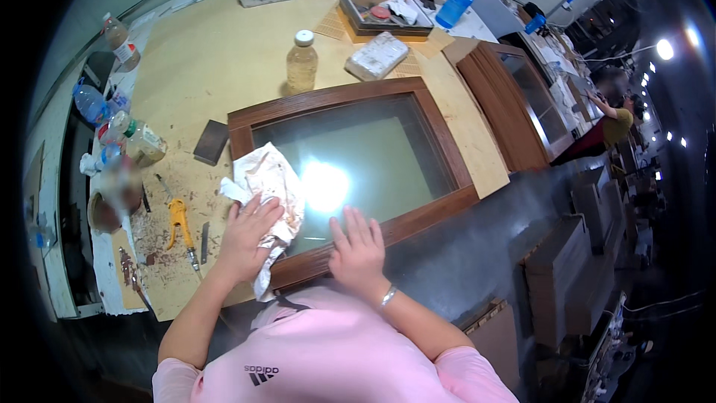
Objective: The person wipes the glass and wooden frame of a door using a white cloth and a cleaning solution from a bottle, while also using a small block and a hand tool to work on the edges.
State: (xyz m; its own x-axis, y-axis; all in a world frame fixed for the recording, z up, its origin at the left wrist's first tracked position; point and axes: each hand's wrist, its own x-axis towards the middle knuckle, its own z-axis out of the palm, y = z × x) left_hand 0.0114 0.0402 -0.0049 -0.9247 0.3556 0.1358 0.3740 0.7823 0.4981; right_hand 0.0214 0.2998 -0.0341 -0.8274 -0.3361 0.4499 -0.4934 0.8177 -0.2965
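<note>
A brown wooden cabinet door with a glass pane [373,157] lies flat on the workbench in front of me. My left hand [250,237] holds a crumpled white cloth [270,172] with brown stains against the door's left side. Part of that cloth hangs past the near left corner. Over the near wooden rail [418,225] lies my right hand [359,250], fingers stretched toward the glass and nothing in them. A bright lamp reflection covers part of the pane beside the cloth. Whatever is under my left palm is hidden.
Left of the door are a dark flat block [212,142], a yellow-handled air gun [179,224] and several bottles [142,140]. Behind it stand a bottle of yellowish liquid [302,63], a wrapped block [377,56] and a tray [384,26]. Stacked doors [500,104] lean rightward; a person [615,123] works beyond.
</note>
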